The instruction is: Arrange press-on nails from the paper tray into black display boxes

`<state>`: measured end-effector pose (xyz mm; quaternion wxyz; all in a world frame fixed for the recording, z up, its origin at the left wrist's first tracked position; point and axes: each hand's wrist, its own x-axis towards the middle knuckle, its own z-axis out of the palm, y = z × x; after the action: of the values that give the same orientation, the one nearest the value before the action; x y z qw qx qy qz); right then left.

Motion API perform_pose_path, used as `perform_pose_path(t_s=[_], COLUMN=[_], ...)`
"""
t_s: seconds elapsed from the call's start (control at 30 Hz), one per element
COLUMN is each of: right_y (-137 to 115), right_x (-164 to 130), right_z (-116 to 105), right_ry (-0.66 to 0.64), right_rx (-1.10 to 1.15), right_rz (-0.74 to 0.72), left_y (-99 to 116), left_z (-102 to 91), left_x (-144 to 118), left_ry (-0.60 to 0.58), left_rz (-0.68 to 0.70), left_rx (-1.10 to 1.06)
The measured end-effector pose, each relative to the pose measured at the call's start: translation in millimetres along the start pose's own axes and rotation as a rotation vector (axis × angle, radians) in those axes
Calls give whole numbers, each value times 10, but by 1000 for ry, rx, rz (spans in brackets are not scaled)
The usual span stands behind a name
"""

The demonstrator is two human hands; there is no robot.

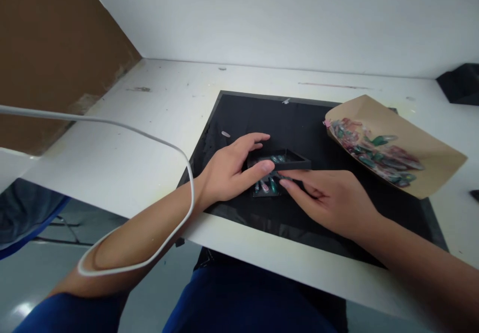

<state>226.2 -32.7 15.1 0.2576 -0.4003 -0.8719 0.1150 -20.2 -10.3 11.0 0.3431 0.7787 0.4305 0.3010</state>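
One small black box (285, 159) sits on one black mat (299, 123), toward the front edge of the white surface (149, 123) and near the middle of its width. Inside the box lie small green and pink pieces (279, 159); at least two show at its top, and about four more (266, 186) show at its near side, their exact count unclear.

The left hand (232, 170) rests against the box's left side, fingers (258, 137) curled round the far corner and thumb laid along the near wall, gripping the box. The right hand (329, 198) meets the box's near right edge, forefinger and thumb pinched together at its rim; whether they hold a piece cannot be told.

One brown paper sheet (422, 143) lies toward the right edge of the surface, partly over the mat, carrying one heap of like pieces (374, 151), too many to count. One white cable (130, 133) loops over the left forearm.
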Motion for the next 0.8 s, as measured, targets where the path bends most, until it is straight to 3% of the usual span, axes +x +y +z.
perform_pose_path(t_s=[0.07,0.2,0.3,0.37,0.63,0.8], right_y=[57,135,109,76,72,15], right_x=[-19,-4,51,80,82,173], right_z=[-100,-269,-237,-148,61,66], right_ry=[-13,-28,-61,-55,-94,-45], right_rx=[11,-115,-302,-352,-235,-110], right_rz=[-152,-208,-388,-434,-257,32], left_y=[4,28,61,81,137,151], left_z=[-25,-71,-80,-70,-1,-5], left_x=[-6,-14,-16,-17,-30,-33], left_ry=[-19,-27,-24,-2,84,58], left_rz=[5,4,-20,-5,12,-5], left_rx=[19,38,64,71,122,142])
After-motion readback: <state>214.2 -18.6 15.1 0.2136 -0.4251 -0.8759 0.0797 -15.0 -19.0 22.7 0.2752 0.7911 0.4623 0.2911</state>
